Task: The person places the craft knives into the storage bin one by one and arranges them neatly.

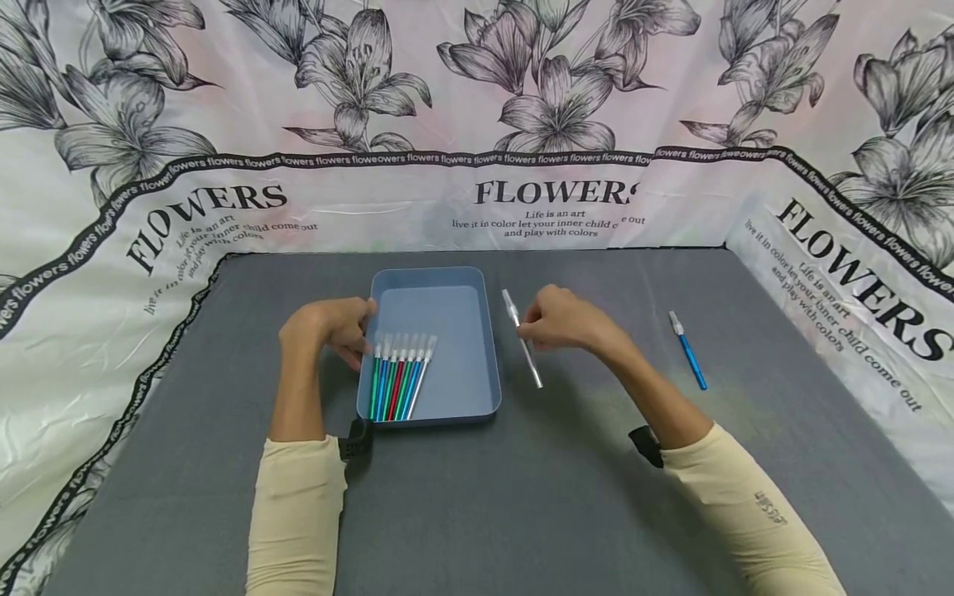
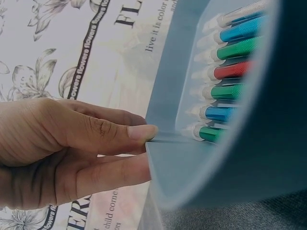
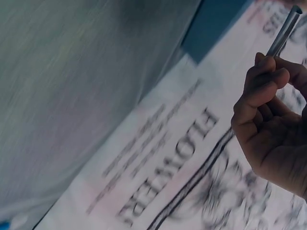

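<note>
My left hand (image 1: 331, 324) pinches the left wall of a blue-grey tray (image 1: 464, 348), thumb on the rim and fingers outside, as the left wrist view shows. Along the tray's left side lies a row of capped craft knives (image 2: 232, 72) with green, blue, red and silver handles, clear caps and knurled collars. Just right of the tray, my right hand (image 1: 564, 319) holds a silver craft knife (image 1: 529, 358) between thumb and fingers, its capped end tilted up and away. Only part of that knife's silver handle (image 3: 284, 33) shows in the right wrist view.
Farther right on the grey cloth (image 1: 596, 513) lies a blue craft knife (image 1: 691, 361) with a clear cap. A white sheet printed with flowers (image 1: 358, 203) rises behind the table and along both sides. Dark bands sit on both wrists.
</note>
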